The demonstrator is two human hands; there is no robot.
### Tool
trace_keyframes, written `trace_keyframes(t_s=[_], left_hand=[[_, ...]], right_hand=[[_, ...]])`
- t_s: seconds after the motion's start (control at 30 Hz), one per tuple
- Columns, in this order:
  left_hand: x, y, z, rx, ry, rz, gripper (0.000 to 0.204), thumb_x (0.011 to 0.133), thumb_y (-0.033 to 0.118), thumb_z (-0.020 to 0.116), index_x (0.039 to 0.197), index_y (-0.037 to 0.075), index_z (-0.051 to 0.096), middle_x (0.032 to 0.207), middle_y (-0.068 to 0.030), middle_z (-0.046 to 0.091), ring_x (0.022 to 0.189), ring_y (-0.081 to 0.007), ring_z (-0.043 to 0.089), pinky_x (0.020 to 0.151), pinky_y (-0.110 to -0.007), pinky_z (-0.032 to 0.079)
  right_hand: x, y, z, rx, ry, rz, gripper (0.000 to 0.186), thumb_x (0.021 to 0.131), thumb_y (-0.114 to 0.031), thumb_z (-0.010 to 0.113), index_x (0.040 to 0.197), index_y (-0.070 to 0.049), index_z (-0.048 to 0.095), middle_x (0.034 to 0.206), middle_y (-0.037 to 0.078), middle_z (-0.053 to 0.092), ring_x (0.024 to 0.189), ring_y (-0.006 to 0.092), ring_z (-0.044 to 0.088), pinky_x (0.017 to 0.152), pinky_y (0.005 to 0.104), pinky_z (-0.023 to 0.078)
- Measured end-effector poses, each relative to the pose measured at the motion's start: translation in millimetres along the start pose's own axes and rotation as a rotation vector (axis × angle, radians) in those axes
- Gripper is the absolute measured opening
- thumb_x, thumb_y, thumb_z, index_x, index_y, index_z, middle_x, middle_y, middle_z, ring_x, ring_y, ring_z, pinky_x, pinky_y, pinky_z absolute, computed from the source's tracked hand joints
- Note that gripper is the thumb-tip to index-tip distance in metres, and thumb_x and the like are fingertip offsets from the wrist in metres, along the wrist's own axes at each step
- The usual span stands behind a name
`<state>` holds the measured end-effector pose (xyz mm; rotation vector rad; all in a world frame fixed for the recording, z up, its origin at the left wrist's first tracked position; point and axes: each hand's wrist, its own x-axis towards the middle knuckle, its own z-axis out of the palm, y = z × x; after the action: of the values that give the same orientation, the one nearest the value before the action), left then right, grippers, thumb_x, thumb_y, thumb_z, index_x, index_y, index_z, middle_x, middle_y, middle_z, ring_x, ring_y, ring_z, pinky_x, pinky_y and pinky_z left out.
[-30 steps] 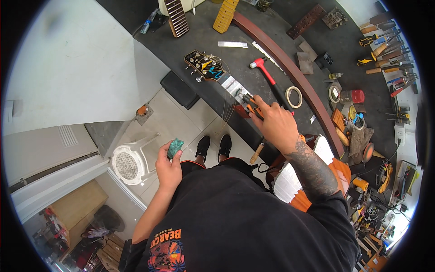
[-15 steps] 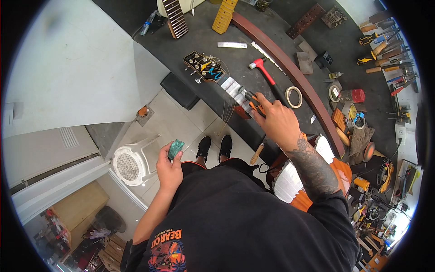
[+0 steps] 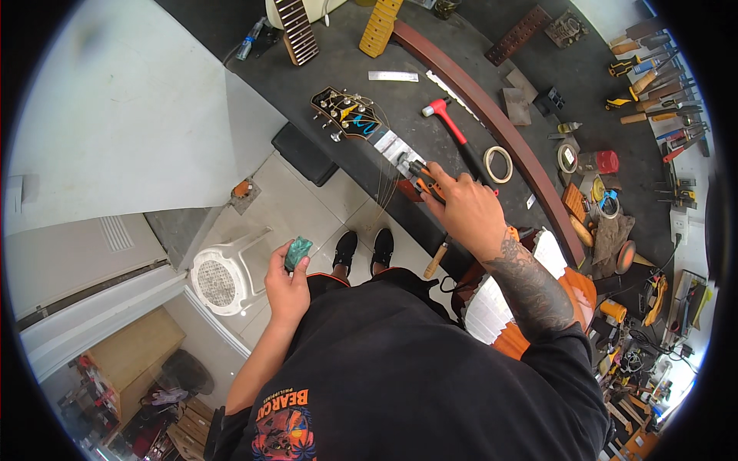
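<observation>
The right hand's grip, closed around an orange-and-black-handled metal hand tool, has shifted slightly toward the black guitar headstock; work remains on the pale-covered neck along the dark bench's edge. The left hand pinches a crumpled green piece.

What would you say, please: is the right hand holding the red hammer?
No, the red hammer lies on the dark bench, while the right hand grips an orange-handled tool.
</observation>
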<state>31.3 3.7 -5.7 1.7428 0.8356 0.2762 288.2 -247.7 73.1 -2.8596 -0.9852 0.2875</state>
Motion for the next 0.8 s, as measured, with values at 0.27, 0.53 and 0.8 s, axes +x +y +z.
trace_keyframes(t_s=[0.27,0.53,0.8], left_hand=[[-0.1,-1.7,0.3,-0.009,0.001,0.02,0.039,0.104,0.0,0.073,0.14,-0.007,0.06,0.129,-0.0188,0.075,0.119,-0.021,0.072,0.105,-0.033,0.055],[0.6,-3.7,-0.1,0.014,0.008,0.044,0.039,0.103,0.002,0.074,0.139,-0.007,0.061,0.126,-0.0185,0.076,0.117,-0.0208,0.073,0.103,-0.034,0.055],[0.4,-5.8,-0.6,0.019,0.017,0.047,0.039,0.104,0.003,0.074,0.139,-0.007,0.061,0.127,-0.0193,0.076,0.116,-0.0214,0.073,0.103,-0.034,0.056]], right_hand=[[1.0,2.5,-0.3,0.013,0.001,0.007,0.052,0.104,-0.042,0.071,0.147,-0.015,0.059,0.094,0.018,0.073,0.08,0.0388,0.077,0.076,0.0508,0.062],[1.5,5.0,-1.1,0.0,0.017,0.017,0.053,0.103,-0.042,0.072,0.147,-0.015,0.06,0.092,0.018,0.073,0.08,0.0381,0.077,0.075,0.0484,0.062],[5.3,10.7,-0.5,0.019,0.002,0.031,0.057,0.104,-0.044,0.071,0.153,-0.018,0.059,0.093,0.021,0.071,0.08,0.0384,0.077,0.072,0.0484,0.062]])
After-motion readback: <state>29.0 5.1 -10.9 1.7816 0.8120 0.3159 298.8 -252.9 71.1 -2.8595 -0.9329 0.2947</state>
